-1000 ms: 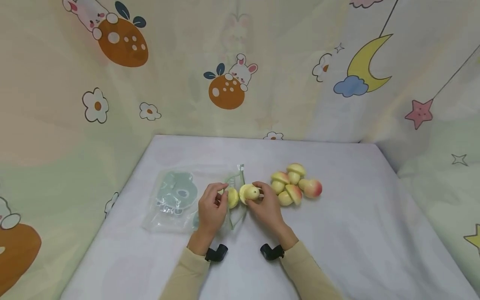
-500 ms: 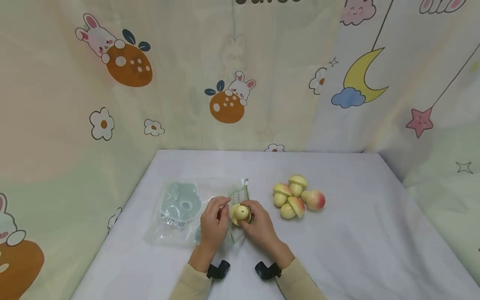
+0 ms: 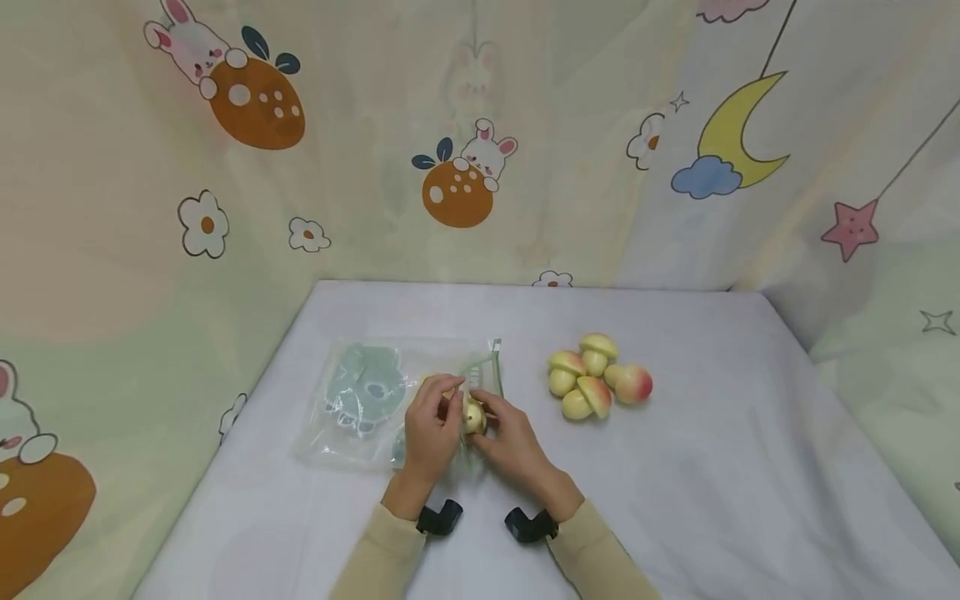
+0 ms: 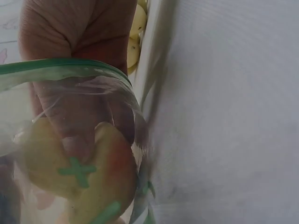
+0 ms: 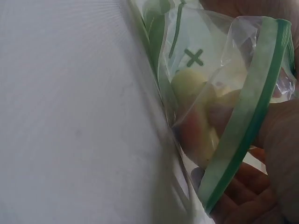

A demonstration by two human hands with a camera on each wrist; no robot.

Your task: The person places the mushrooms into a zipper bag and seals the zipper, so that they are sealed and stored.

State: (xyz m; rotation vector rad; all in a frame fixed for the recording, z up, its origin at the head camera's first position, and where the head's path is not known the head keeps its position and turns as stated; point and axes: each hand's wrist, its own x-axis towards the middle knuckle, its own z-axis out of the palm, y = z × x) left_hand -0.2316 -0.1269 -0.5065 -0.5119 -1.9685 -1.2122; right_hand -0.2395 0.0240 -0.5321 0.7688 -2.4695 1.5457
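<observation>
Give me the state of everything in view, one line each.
Clear bag: mouth open
Held mushroom: gripped inside the bag's mouth
Four other mushrooms: loose on the white cloth
Left hand: holding the bag's edge
Right hand: holding one mushroom
White cloth: spread, wrinkled
Backdrop: hanging

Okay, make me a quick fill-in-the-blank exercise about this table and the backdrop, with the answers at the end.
1. The long plastic zip strip on the see-through plastic bag is coloured ____.
2. The right hand grips a yellow piece shaped like a ____.
3. Apart from the bag, ____ similar red-blushed yellow pieces lie together on the white cloth-covered table.
4. On the patterned fabric backdrop, the yellow crescent moon touches a ____ cloud.

Missing words: green; mushroom; four; blue.
</observation>
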